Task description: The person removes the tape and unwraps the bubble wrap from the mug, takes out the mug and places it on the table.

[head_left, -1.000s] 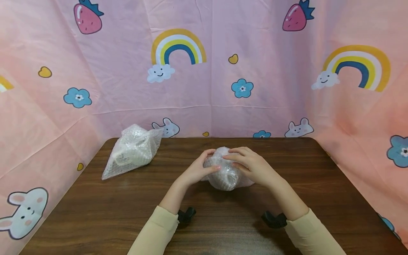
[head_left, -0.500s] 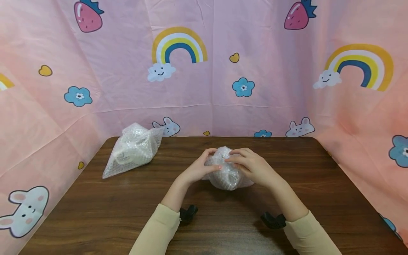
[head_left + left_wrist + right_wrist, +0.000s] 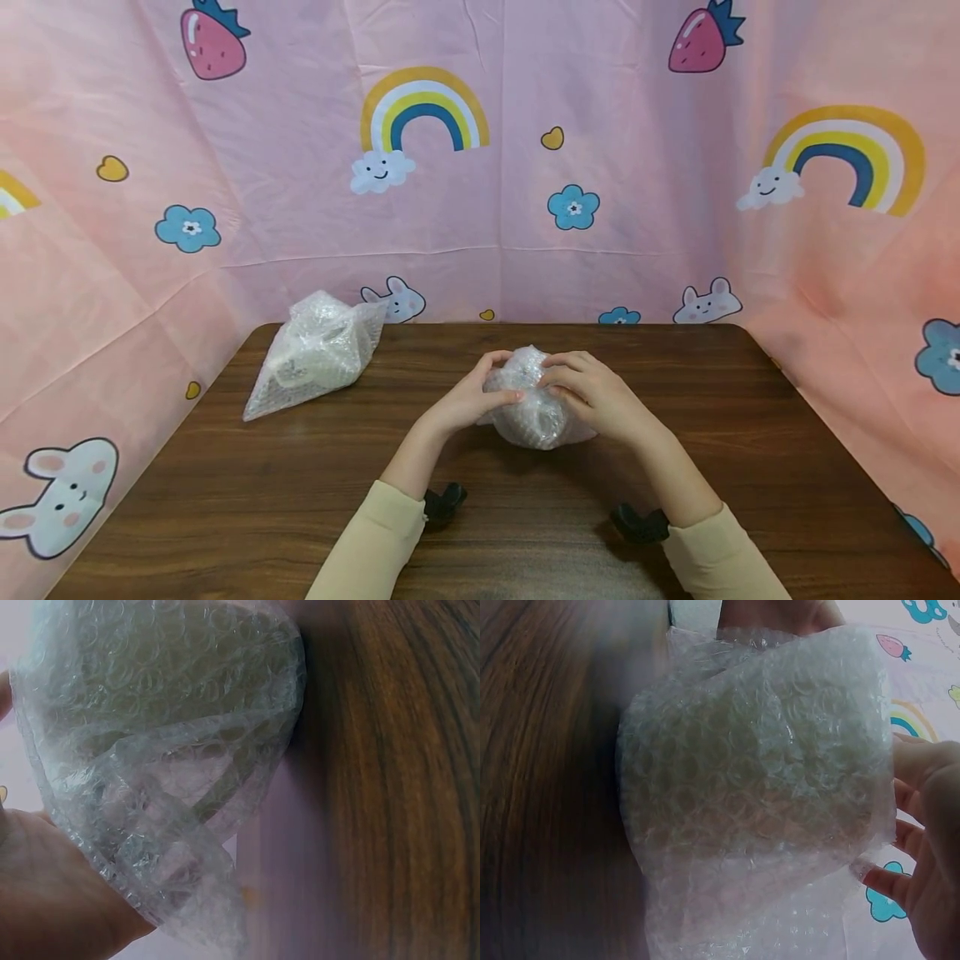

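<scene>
wrapped bundle (image 3: 536,427): bubble wrap, between both hands, base on the table (image 3: 225,500), so the wood probably takes the weight.
left hand (image 3: 467,402): curled round the bundle's left side, thumb in front; likely steadying it.
right hand (image 3: 600,396): gripping top and right side with bent fingers, probably to keep loose wrap tucked against it.
contents: blurred by the bubbles, can't name.
second bundle (image 3: 321,346): also bubble wrap, far left of table, well apart, untouched; placed there maybe to leave the hands room.
</scene>
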The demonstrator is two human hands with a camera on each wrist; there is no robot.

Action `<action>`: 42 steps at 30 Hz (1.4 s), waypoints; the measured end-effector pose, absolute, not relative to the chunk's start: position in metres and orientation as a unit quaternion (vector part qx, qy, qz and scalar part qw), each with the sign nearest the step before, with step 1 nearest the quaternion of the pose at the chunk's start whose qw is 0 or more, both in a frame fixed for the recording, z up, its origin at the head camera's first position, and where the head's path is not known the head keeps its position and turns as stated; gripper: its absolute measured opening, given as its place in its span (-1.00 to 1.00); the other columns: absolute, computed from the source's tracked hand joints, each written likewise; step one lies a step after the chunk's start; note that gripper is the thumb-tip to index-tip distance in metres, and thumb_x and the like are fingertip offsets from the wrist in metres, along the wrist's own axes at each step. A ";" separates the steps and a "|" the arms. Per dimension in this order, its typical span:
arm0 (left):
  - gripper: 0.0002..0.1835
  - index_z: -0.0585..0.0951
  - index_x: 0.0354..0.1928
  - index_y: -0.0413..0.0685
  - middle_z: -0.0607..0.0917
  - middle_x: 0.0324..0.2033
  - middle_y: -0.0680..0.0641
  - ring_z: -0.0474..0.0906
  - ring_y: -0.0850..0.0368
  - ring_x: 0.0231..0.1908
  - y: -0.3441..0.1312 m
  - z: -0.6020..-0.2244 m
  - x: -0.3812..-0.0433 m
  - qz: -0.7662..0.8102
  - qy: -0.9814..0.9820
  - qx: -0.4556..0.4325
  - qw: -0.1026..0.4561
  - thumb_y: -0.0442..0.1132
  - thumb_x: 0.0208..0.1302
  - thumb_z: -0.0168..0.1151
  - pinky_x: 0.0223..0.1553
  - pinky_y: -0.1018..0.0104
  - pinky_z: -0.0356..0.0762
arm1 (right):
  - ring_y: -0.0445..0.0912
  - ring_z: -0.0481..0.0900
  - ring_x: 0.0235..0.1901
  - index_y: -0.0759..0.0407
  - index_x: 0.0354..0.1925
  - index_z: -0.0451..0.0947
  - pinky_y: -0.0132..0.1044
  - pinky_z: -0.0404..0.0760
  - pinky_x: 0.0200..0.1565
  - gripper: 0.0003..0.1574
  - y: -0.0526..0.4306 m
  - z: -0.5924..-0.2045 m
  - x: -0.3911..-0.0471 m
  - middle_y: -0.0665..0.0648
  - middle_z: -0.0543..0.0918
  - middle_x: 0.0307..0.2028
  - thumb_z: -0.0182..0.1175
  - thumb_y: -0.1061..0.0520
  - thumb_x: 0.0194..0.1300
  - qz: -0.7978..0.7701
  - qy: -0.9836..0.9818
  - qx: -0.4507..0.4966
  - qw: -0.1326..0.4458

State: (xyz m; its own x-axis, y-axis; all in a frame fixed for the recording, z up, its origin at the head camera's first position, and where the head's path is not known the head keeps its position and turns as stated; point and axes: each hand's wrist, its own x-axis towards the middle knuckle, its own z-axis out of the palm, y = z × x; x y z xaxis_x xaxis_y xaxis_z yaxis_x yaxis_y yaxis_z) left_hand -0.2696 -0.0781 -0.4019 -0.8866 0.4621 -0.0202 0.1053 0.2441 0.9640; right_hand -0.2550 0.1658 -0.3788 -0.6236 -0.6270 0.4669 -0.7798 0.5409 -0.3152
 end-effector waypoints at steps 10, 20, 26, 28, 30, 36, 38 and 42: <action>-0.22 0.13 0.42 0.17 0.25 0.31 -0.18 0.36 -0.12 0.16 -0.078 -0.405 -0.271 0.580 0.778 0.193 0.143 0.02 0.25 0.29 0.00 -0.07 0.47 | -0.05 0.38 0.05 -0.06 0.17 0.56 -0.04 0.45 -0.02 -0.55 0.162 -0.372 -0.257 0.04 0.50 0.08 0.17 0.21 0.34 0.210 -0.879 0.406 0.136; -0.23 0.12 0.43 0.15 0.27 0.28 -0.24 0.37 -0.16 0.15 -0.077 -0.405 -0.270 0.582 0.778 0.185 0.145 -0.04 0.27 0.28 -0.01 -0.07 0.48 | -0.05 0.37 0.03 -0.05 -0.08 0.66 0.00 0.42 0.00 -0.75 0.160 -0.368 -0.259 0.03 0.50 0.01 0.19 0.20 0.32 0.208 -0.883 0.403 0.121; -0.22 0.09 0.45 0.04 0.27 0.27 -0.29 0.37 -0.19 0.14 -0.077 -0.396 -0.266 0.582 0.775 0.187 0.157 -0.13 0.29 0.26 0.00 -0.07 0.48 | -0.06 0.37 0.03 -0.07 -0.17 0.63 -0.01 0.43 -0.01 -0.88 0.162 -0.369 -0.259 -0.01 0.50 -0.02 0.23 0.12 0.33 0.230 -0.876 0.408 0.113; -0.22 0.09 0.45 0.00 0.28 0.26 -0.30 0.37 -0.19 0.14 -0.077 -0.388 -0.260 0.581 0.776 0.190 0.158 -0.15 0.29 0.26 0.00 -0.07 0.47 | -0.06 0.37 0.03 -0.08 -0.18 0.62 -0.02 0.44 -0.02 -0.90 0.162 -0.368 -0.259 -0.02 0.50 -0.03 0.24 0.11 0.32 0.236 -0.873 0.411 0.112; -0.23 0.10 0.44 -0.03 0.28 0.25 -0.31 0.37 -0.20 0.14 -0.078 -0.380 -0.255 0.581 0.775 0.192 0.157 -0.15 0.30 0.25 0.01 -0.07 0.47 | -0.06 0.37 0.02 -0.08 -0.20 0.61 -0.03 0.45 -0.03 -0.92 0.162 -0.368 -0.259 -0.03 0.51 -0.05 0.24 0.11 0.32 0.240 -0.871 0.413 0.113; -0.24 0.12 0.43 -0.05 0.28 0.24 -0.32 0.36 -0.20 0.15 -0.078 -0.374 -0.249 0.582 0.776 0.192 0.152 -0.14 0.29 0.26 0.02 -0.08 0.46 | -0.08 0.39 -0.02 -0.06 -0.26 0.59 -0.07 0.46 -0.06 -0.97 0.161 -0.367 -0.258 -0.07 0.52 -0.13 0.25 0.10 0.31 0.249 -0.869 0.412 0.118; -0.24 0.10 0.44 -0.03 0.28 0.25 -0.31 0.36 -0.20 0.15 -0.078 -0.375 -0.250 0.581 0.776 0.189 0.155 -0.14 0.30 0.26 0.03 -0.08 0.46 | -0.08 0.40 -0.02 -0.05 -0.26 0.60 -0.08 0.48 -0.09 -0.95 0.161 -0.370 -0.257 -0.07 0.52 -0.13 0.25 0.13 0.31 0.271 -0.863 0.407 0.124; -0.23 0.09 0.45 -0.02 0.25 0.28 -0.32 0.34 -0.20 0.17 -0.078 -0.374 -0.250 0.578 0.779 0.184 0.159 -0.13 0.30 0.25 0.04 -0.07 0.45 | -0.04 0.44 -0.01 0.04 -0.16 0.62 -0.12 0.54 -0.16 -0.84 0.168 -0.382 -0.258 0.02 0.53 -0.06 0.22 0.25 0.31 0.325 -0.843 0.402 0.147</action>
